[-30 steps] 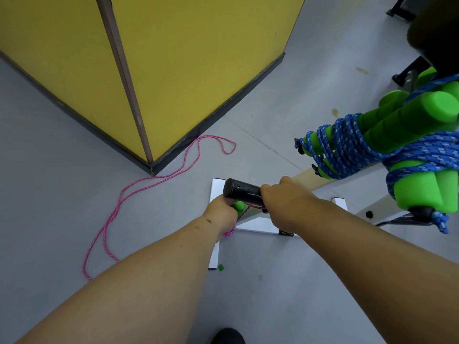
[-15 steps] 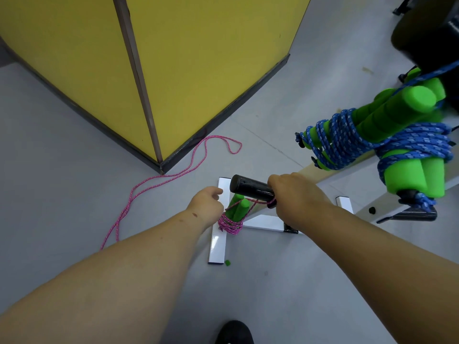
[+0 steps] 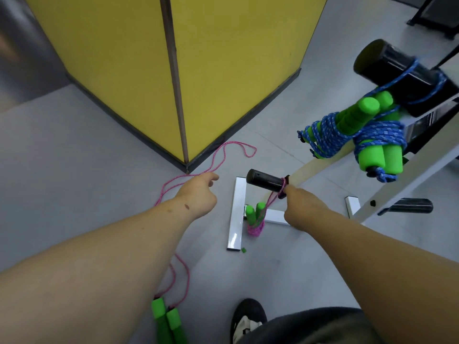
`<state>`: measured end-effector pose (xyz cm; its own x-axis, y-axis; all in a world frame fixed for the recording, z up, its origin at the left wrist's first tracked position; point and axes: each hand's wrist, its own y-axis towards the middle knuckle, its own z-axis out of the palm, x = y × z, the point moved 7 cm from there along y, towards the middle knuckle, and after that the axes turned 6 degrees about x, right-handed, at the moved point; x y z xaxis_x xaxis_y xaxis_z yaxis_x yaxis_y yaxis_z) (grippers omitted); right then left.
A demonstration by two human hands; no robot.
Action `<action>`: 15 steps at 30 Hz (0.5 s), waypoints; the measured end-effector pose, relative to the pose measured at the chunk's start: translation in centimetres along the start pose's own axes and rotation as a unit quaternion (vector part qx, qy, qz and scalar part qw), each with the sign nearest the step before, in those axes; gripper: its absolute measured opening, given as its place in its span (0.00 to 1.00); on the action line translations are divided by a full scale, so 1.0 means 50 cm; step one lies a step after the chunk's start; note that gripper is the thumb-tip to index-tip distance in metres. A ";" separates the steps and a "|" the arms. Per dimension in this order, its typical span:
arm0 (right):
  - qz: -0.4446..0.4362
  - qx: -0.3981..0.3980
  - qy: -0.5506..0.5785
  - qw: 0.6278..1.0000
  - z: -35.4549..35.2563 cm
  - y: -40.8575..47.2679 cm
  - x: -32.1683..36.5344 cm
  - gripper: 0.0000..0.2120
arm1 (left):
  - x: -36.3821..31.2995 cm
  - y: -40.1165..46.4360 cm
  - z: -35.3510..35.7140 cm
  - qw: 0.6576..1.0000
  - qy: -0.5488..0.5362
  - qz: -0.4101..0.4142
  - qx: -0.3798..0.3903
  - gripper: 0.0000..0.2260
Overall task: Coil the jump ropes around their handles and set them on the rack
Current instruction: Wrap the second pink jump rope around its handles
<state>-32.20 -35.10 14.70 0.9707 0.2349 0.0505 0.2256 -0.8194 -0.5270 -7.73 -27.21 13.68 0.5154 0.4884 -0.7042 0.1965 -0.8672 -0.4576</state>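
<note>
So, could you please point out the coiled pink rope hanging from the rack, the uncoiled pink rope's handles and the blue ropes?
coiled pink rope [image 3: 255,228]: head view, on the pink coils around its green handles.
uncoiled pink rope's handles [image 3: 166,320]: head view, on the green foam, on the floor.
blue ropes [image 3: 330,135]: head view, on the blue coils.

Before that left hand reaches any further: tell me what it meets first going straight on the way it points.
Judging loosely, the left hand points toward the loose pink rope on the floor; depth is unclear.
</note>
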 end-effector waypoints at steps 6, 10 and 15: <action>0.042 0.061 0.023 0.997 0.052 -0.021 -0.053 0.24 | 0.022 -0.039 -0.006 1.000 0.010 -0.001 -0.003 0.32; 0.060 0.083 0.041 0.994 0.070 -0.013 -0.067 0.22 | 0.027 -0.031 0.012 1.000 0.026 -0.005 0.012 0.33; 0.058 0.099 0.075 0.991 0.072 0.018 -0.046 0.23 | 0.019 -0.004 0.036 0.999 0.040 0.005 0.028 0.32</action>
<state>-34.52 -34.48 11.07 0.9939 0.0523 0.0972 0.1053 -0.7140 -0.6922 -8.79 -26.40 12.15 0.5829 0.4677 -0.6644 0.1449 -0.8645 -0.4813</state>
